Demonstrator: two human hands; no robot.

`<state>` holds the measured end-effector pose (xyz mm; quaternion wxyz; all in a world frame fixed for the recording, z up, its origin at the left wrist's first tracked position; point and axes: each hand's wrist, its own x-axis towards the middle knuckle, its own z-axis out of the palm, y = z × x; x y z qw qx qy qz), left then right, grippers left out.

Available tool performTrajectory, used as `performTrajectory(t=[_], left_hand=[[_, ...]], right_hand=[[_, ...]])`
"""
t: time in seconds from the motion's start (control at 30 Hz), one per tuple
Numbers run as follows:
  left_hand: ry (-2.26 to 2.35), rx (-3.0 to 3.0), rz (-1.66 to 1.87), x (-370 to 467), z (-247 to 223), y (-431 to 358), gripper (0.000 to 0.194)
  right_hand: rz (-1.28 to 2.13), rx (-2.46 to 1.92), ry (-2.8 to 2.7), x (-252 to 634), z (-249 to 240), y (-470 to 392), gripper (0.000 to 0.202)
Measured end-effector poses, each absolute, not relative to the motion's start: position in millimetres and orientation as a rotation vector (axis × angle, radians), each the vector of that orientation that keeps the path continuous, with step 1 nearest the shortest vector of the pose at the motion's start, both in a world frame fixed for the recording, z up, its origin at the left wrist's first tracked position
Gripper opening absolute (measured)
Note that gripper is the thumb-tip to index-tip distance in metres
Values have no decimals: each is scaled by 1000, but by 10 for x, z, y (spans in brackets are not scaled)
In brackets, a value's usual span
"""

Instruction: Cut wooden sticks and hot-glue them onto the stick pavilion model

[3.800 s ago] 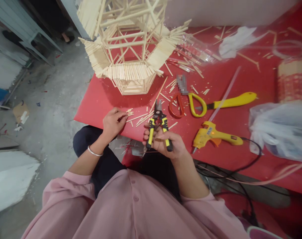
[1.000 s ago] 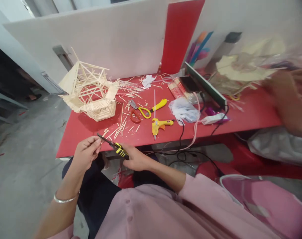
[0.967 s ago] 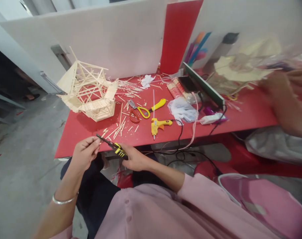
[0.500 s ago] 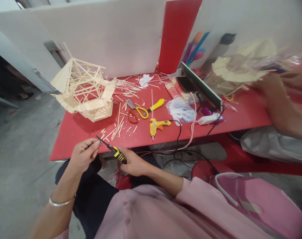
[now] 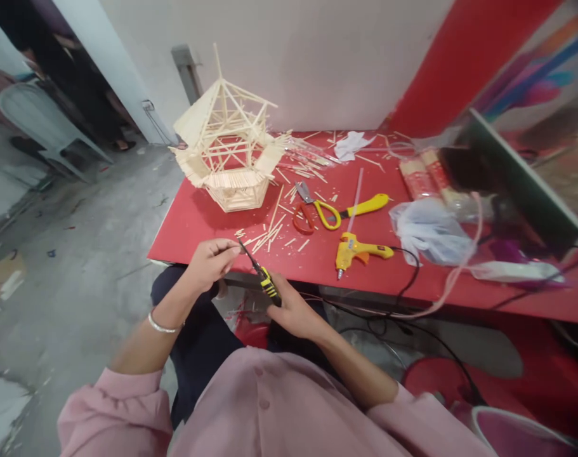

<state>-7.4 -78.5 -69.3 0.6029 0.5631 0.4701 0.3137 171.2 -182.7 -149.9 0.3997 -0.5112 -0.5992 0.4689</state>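
My right hand (image 5: 292, 307) is wrapped round the black-and-yellow handle of a slim-tipped tool (image 5: 268, 284), held over my lap at the table's front edge. The fingers of my left hand (image 5: 214, 261) are pinched together beside the tool's dark tip; whatever they hold is too small to make out. Behind them, a pavilion-like model of thin wooden sticks (image 5: 236, 158) stands on the red table (image 5: 174, 231). Loose sticks (image 5: 269, 235) lie scattered in front of it and to its right.
Scissors (image 5: 317, 206) with red and yellow handles lie beside a yellow-handled tool (image 5: 368, 205). A yellow glue gun (image 5: 353, 251) sits near the front edge, its cable trailing off. Further right are a white plastic bag (image 5: 426, 231), stick packs (image 5: 419, 178) and a dark upright board (image 5: 521, 181).
The view has swung left, so the table's things appear further right and the co-worker's arms are out of sight. Both hands keep nearly the same pose around the tool.
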Motion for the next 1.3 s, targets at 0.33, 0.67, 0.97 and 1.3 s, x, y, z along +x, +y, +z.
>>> performTrajectory(t=[0.33,0.67,0.97,1.3], left_hand=[[1054,1343,689,-87,-783,-737,30],[959,1396,857,-146,-1054,-478,33],[1743,2077,812,-111,-1453,63,18],[1008,886,746,54,-1192,-249,42]], right_hand=[[1378,-1301,-1364,1745,-1460,-1805,52],[2206,-703,-568,1732,-1537,-1789,57],[2283,-697,-321,1758,-1609,-1573,52],[2205,-837,-412,1668,-1514,-1594,55]])
